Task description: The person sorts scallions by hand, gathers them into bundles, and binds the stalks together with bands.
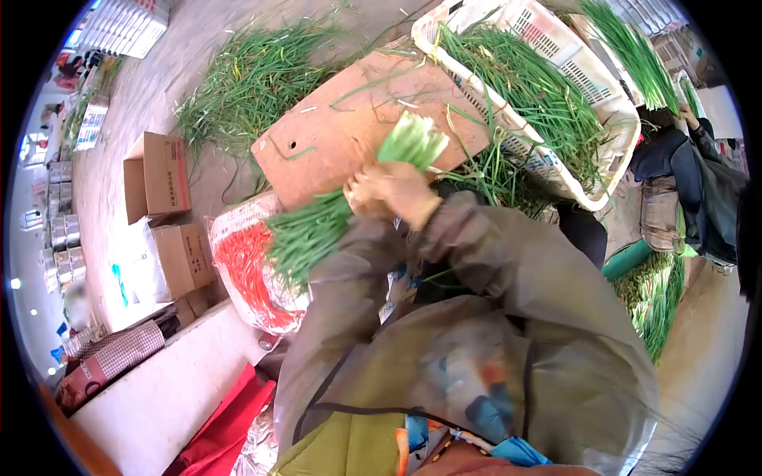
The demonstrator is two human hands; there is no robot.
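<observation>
My right hand [406,189] is closed around a thick bunch of chives [413,141] just below its pale cut ends. My left hand [363,198] presses close against it, its fingers wrapped round the same bunch and partly hidden and blurred. The green leaves hang out to the lower left, over a bag of red strips [248,274]. Beneath my hands is a reddish-brown board [325,119] with loose leaves scattered on it and a dark hole at its left side.
A white plastic crate [508,103] full of chives stands at the upper right. A heap of loose green leaves [246,79] lies on the floor. Cardboard boxes [168,174] stand at left. Another person's dark sleeve [710,159] shows at far right, near tied chives [655,301].
</observation>
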